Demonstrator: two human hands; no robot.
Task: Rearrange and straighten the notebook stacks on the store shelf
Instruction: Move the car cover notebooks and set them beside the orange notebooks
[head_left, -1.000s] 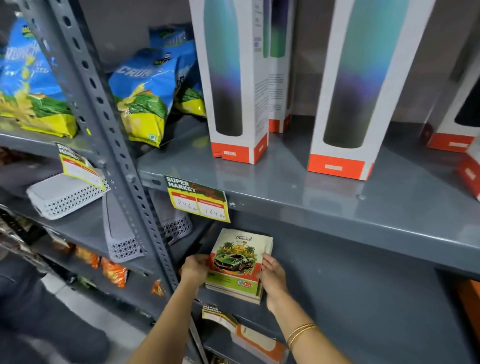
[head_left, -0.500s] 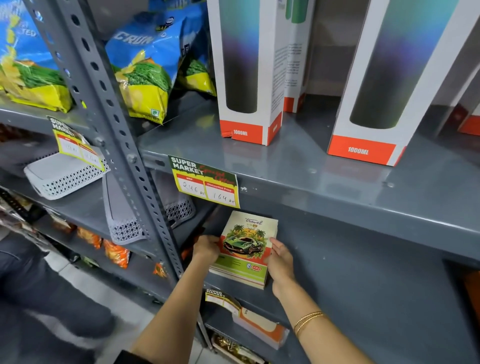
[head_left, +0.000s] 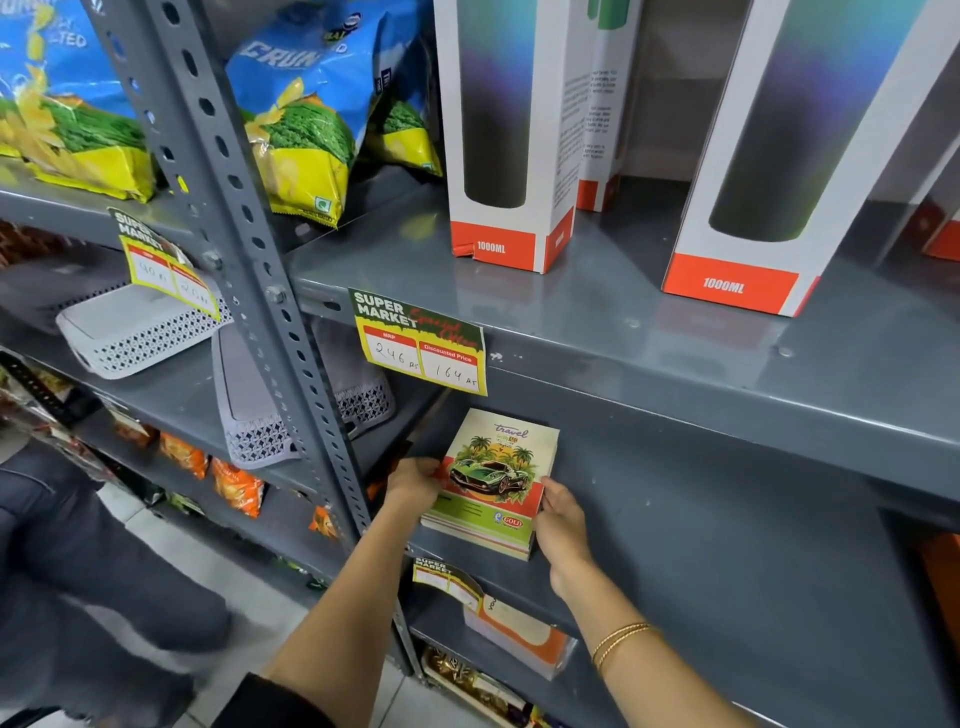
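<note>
**A:** Where does the notebook stack (head_left: 493, 486) sit right now?

**B:** On the lower grey shelf (head_left: 727, 545), close to its front edge and near its left end, just beside the perforated upright post (head_left: 249, 249). The left hand (head_left: 415, 480) presses the stack's left side and the right hand (head_left: 558, 517) presses its right side, so the fingers of both are closed around the stack, squeezing it between them.

**A:** What could go wrong from here?

**B:** The lower covers look slightly stepped out from the top one at the front. If the squeeze is uneven, I'd expect the middle books to slide and fan out instead of squaring up.

**A:** And the edge?

**B:** That's my main worry. The stack's near corner is close to the shelf's front lip. A pull toward the person could tip the bottom books off, down toward the price tag (head_left: 447, 579) and the orange-and-white pack (head_left: 524, 642) on the shelf beneath.

**A:** Anything overhead?

**B:** The upper shelf's front lip, with its yellow price label (head_left: 421, 343), hangs just above. Lifting the stack high to reseat it might clip that lip or knock the label loose. Whether the stack rests fully flat I cannot tell.
</note>
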